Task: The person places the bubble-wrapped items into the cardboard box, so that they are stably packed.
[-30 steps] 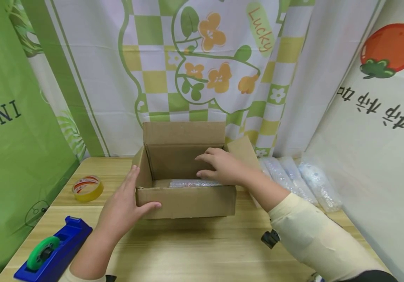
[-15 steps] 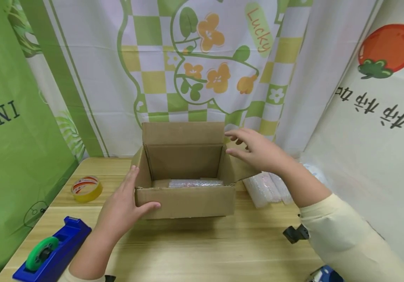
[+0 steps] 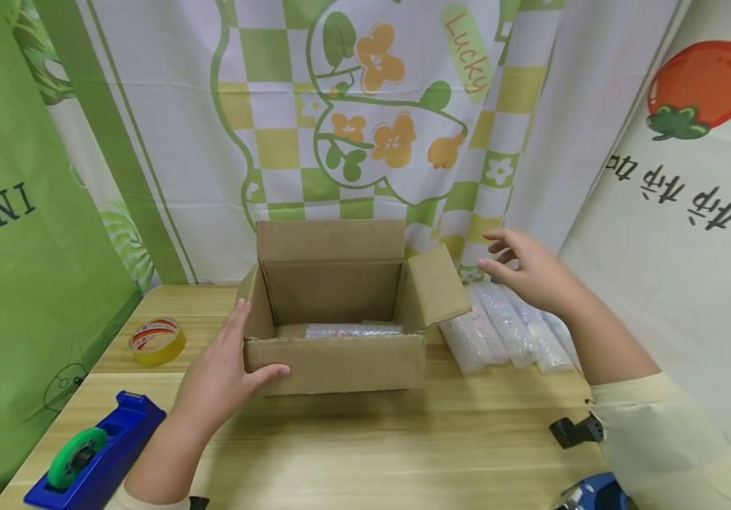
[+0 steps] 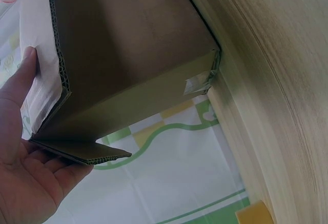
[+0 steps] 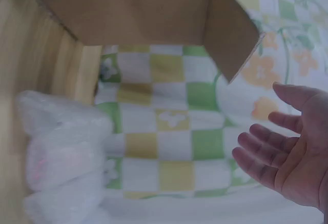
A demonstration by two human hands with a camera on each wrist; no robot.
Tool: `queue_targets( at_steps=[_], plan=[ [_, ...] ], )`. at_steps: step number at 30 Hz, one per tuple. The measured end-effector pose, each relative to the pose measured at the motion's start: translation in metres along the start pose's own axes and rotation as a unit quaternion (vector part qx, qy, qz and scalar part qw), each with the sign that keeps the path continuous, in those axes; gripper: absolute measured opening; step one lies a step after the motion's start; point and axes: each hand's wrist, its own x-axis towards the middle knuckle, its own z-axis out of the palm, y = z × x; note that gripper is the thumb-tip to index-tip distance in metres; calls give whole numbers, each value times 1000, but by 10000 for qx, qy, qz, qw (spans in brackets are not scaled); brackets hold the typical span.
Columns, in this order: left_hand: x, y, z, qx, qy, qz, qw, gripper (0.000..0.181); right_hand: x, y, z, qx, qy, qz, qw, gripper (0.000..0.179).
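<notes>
An open cardboard box (image 3: 340, 365) stands on the table with its flaps spread outward. My left hand (image 3: 219, 372) holds its near left corner, thumb on the front flap and fingers at the left flap, as the left wrist view shows around the flaps (image 4: 43, 80). Inside the box lies a bubble-wrapped item (image 3: 353, 331), its lower part hidden by the front wall. Several bubble-wrapped packages (image 3: 508, 326) lie side by side right of the box. Above them, my right hand (image 3: 528, 273) hangs in the air with loosely bent fingers and nothing in it.
A roll of yellow tape (image 3: 158, 341) lies at the table's left. Nearer stands a blue tape dispenser (image 3: 94, 453) with a green wheel. A dark blue object (image 3: 595, 492) shows at the lower right edge. A patterned curtain (image 3: 378, 156) hangs behind the table.
My right hand has moved right, from over the box, past its right flap, to above the wrapped packages. The left hand has stayed at the box corner.
</notes>
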Motion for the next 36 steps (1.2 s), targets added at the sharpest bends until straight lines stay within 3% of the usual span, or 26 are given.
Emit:
queue_targets(
  at_steps=[4, 10, 16, 26, 31, 36],
  plan=[
    [0, 0, 0, 1, -9, -17, 10000, 119, -3, 27, 9, -120, -212, 380, 9990, 72],
    [0, 0, 0, -4, -4, 0, 10000, 119, -6, 63, 36, -316, -598, 640, 9957, 68],
    [0, 1, 0, 12, 12, 3, 10000, 118, -7, 86, 65, 181, -1331, 892, 9869, 64],
    [0, 1, 0, 53, 44, 32, 10000, 118, -9, 104, 94, 364, -1809, 1265, 9747, 61],
    [0, 2, -1, 41, 7, 9, 10000, 118, -8, 107, 101, 355, -1782, 1355, 9740, 45],
    [0, 2, -1, 51, 1, -8, 10000, 119, -8, 107, 103, 691, -1705, 1467, 9719, 32]
  ],
)
